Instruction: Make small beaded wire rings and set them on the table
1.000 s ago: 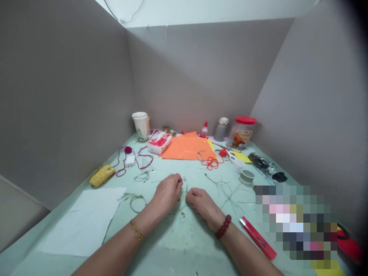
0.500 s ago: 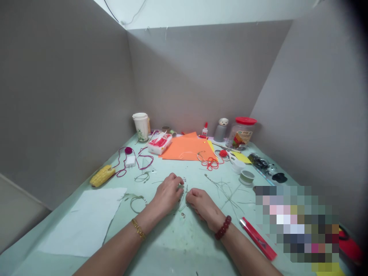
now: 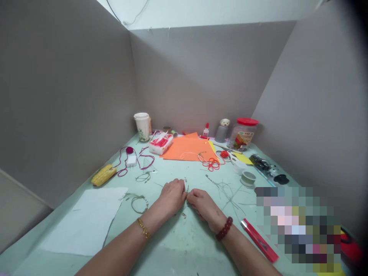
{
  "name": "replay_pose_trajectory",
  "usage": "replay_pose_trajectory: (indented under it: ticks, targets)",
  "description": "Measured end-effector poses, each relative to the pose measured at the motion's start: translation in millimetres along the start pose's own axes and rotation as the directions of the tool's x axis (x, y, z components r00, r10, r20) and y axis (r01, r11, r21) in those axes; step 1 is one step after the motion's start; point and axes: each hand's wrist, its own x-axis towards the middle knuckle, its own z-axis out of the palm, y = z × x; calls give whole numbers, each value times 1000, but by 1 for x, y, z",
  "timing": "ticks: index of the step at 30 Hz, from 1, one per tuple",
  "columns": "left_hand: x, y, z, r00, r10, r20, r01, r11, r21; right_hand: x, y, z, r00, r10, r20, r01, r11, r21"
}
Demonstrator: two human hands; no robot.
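Observation:
My left hand (image 3: 173,196), gold bracelet at its wrist, is closed with its fingertips pinched at the middle of the table. My right hand (image 3: 203,203), wearing a dark red bead bracelet (image 3: 224,229), is also pinched, almost touching the left. Between the fingertips a thin green cord (image 3: 188,189) stands up; the rest of it is mostly hidden. Tiny beads lie beyond the hands, and a few small beads (image 3: 184,216) lie nearer me. To the left rests a looped green cord bracelet (image 3: 138,211). Loose green cords (image 3: 228,196) spread out to the right.
A white cloth (image 3: 83,222) and a corn cob (image 3: 104,175) lie left. Behind are a tissue pack (image 3: 161,143), orange paper (image 3: 186,148), red cord (image 3: 212,164) and a red-lidded jar (image 3: 243,134). On the right are a cord spool (image 3: 247,178) and a red cutter case (image 3: 259,239). Grey panels surround the table.
My left hand has come down and right towards the right hand, and its spread fingers have closed at the cord. The right hand stays pinched in nearly the same place.

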Motion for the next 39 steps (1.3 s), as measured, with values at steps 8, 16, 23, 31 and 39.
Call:
replay_pose_trajectory:
  ticks: [8,16,23,31,39]
  targets:
    - [0,0,3,999,22,30,-21,1000,-7,-1,-2,0,1000,19,-3,-19,1000,2]
    - [-4,-1,-6,998,14,61,-8,994,-105,0,-1,0,1000,24,8,-24,1000,17]
    - [-3,-7,2,998,-61,16,62,933,-355,0,1,1,1000,22,1,-22,1000,20]
    - [-4,-4,7,994,-105,-36,80,903,-423,2,4,1,1000,6,0,-6,1000,30]
    - [-10,-5,9,993,-114,-45,83,898,-431,-1,2,1,999,35,2,-35,996,85]
